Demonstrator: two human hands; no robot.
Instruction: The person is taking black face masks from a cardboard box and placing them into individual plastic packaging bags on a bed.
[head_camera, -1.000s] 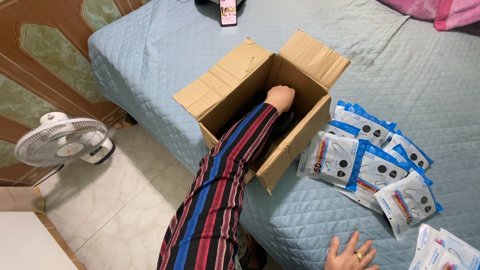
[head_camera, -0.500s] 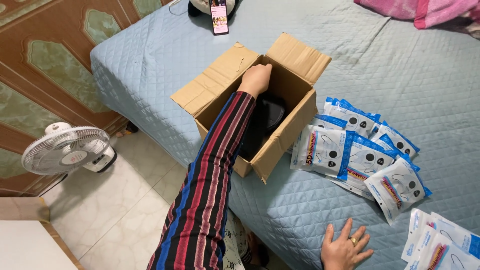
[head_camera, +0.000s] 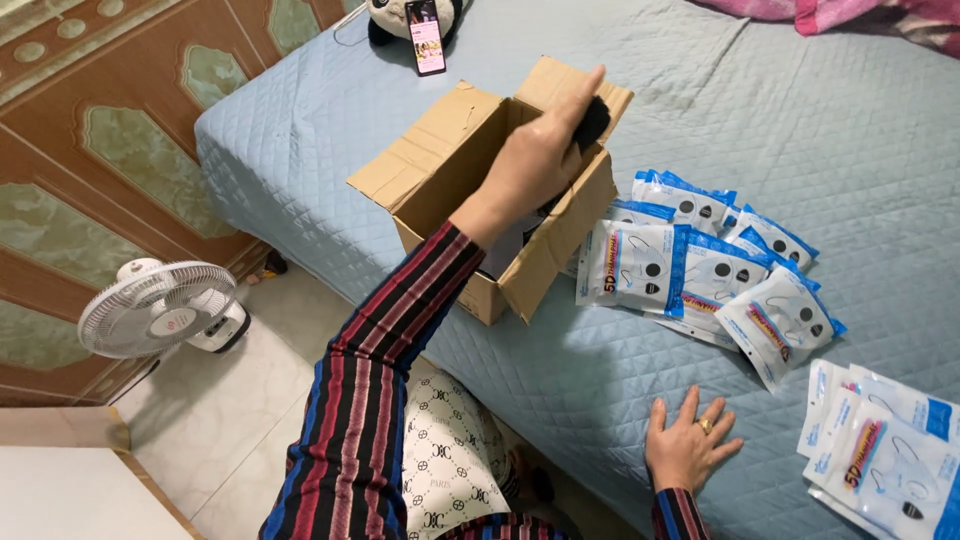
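While the person leaned over a blue quilted bed (head_camera: 850, 130), the left hand (head_camera: 535, 160) was raised above an open cardboard box (head_camera: 455, 165), its fingers closed around a small black item (head_camera: 592, 122). What kind of item it was could not be told, as the hand covered most of it. It sat at the fingertips, just above the box's far edge and clear of the inside. The left arm wore a sleeve (head_camera: 370, 400) striped in red, black and blue, reaching up from the lower edge of the view.

The right hand (head_camera: 688, 450) lay flat on the bed, palm down, fingers spread and holding nothing. A ring (head_camera: 706, 425) showed on one finger.

Between the two hands, just beyond the box on the side of the right hand, a fanned heap of blue and white packets (head_camera: 700, 265) lay on the quilt, each showing a mask through a clear window. A second, smaller stack of packets (head_camera: 885, 440) lay just beside the right hand, on its outer side.

Beyond the left hand, at the far edge of the bed, a phone (head_camera: 426, 36) with a lit screen leaned on a black and white plush toy (head_camera: 378, 18). Well to the left of the left arm, a small white fan (head_camera: 160, 308) stood on a pale tiled floor (head_camera: 230, 420), by a carved wooden panel (head_camera: 100, 130).
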